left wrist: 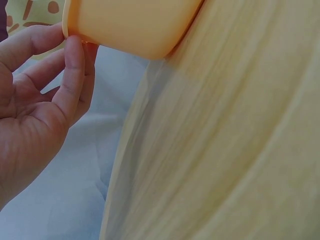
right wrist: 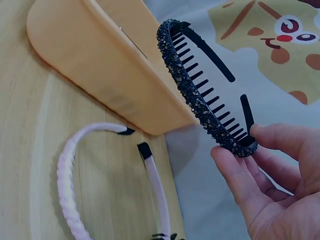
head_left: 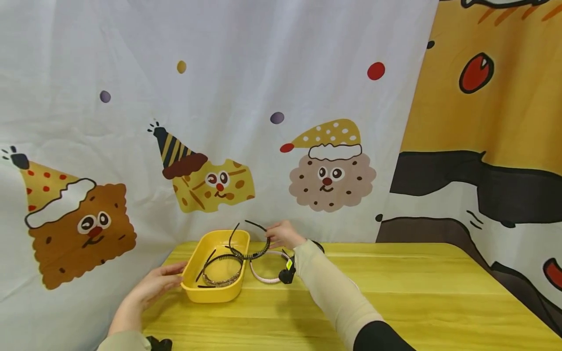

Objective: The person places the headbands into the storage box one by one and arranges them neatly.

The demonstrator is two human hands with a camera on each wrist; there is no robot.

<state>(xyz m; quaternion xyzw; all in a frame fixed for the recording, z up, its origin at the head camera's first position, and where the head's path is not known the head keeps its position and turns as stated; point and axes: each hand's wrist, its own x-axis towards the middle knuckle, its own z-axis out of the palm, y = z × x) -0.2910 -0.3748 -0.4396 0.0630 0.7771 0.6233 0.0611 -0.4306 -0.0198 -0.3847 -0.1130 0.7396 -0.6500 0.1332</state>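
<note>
My right hand (head_left: 283, 234) pinches a black glittery headband (right wrist: 187, 90) near one end, between thumb and fingers. It has a row of comb teeth inside and hangs in the air by the right rim of a yellow plastic tub (head_left: 212, 295). My left hand (head_left: 153, 286) touches the tub's left rim with its fingertips, fingers loosely bent against the outside. Inside the tub lie several headbands, among them a brownish sparkly toothed band (head_left: 221, 282). Beside the tub, a pale pink braided headband (right wrist: 67, 175) with black tips rests on the table.
The wood-grain table (head_left: 417, 302) backs onto a white curtain (head_left: 263, 58) with cartoon prints. A piece of another dark headband (head_left: 319, 246) shows behind my right forearm. A small black device (head_left: 287, 276) is strapped at my right wrist.
</note>
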